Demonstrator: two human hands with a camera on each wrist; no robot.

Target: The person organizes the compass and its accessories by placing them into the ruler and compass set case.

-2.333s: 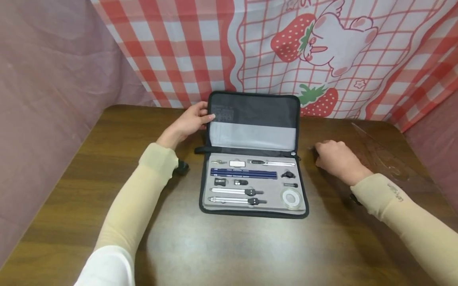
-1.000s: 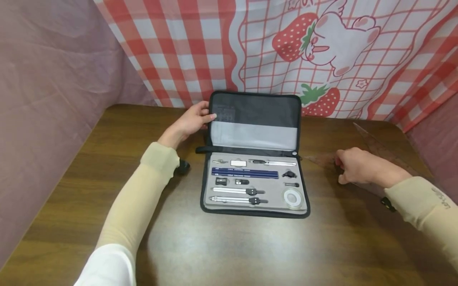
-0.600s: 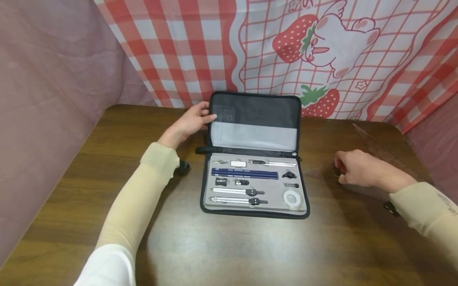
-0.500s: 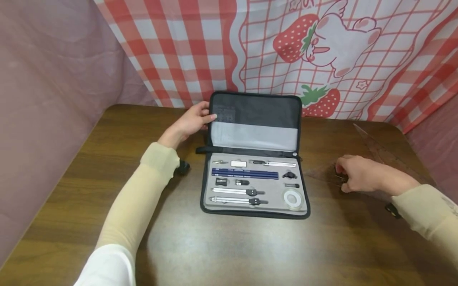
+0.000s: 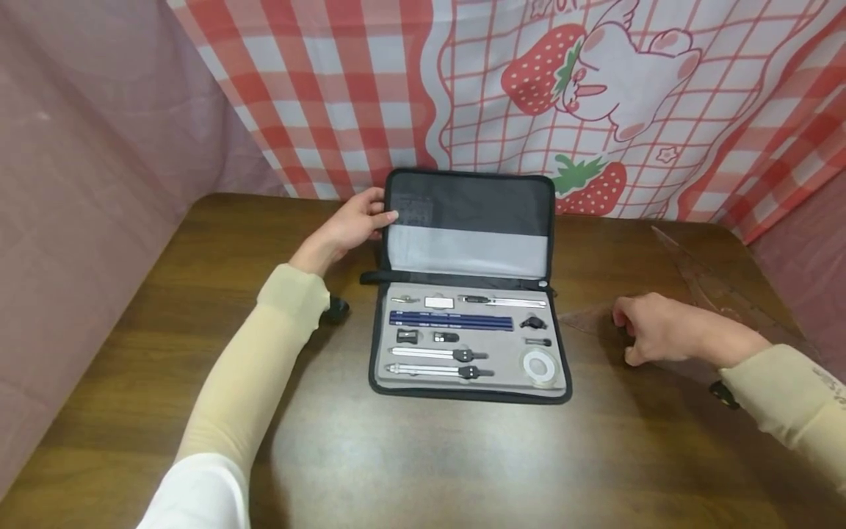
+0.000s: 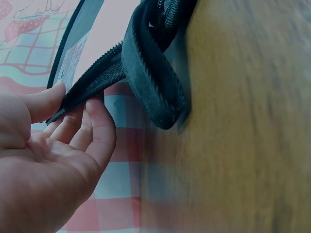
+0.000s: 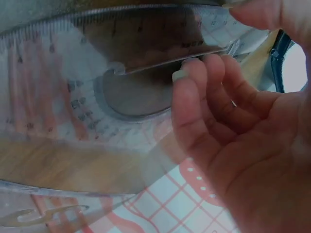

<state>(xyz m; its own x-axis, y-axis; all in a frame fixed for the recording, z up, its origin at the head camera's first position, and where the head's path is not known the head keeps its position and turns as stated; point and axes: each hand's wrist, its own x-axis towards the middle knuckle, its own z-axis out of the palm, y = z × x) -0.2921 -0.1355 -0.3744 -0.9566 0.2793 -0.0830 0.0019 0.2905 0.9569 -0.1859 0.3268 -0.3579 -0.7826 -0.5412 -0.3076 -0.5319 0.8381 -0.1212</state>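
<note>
It looked like a home desk corner: a wooden table (image 5: 429, 455) was screened by a strawberry-print cloth (image 5: 542, 95) and plain pink drapes (image 5: 86, 169).

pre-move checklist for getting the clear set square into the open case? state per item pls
1. Right hand grips the clear set square: ok, fingers curl round its edge in the right wrist view.
2. Left hand holds the lid of the case open: ok, thumb and fingers pinch its zip edge.
3. Lid pocket free of other things: cannot tell, the mesh hides its inside.
4. Tray tools seated: ok, compasses and pencils lie in their slots.
5. Table between set square and case unobstructed: ok.
6. Second clear ruler behind the right hand apart from the grip: cannot tell.
</note>
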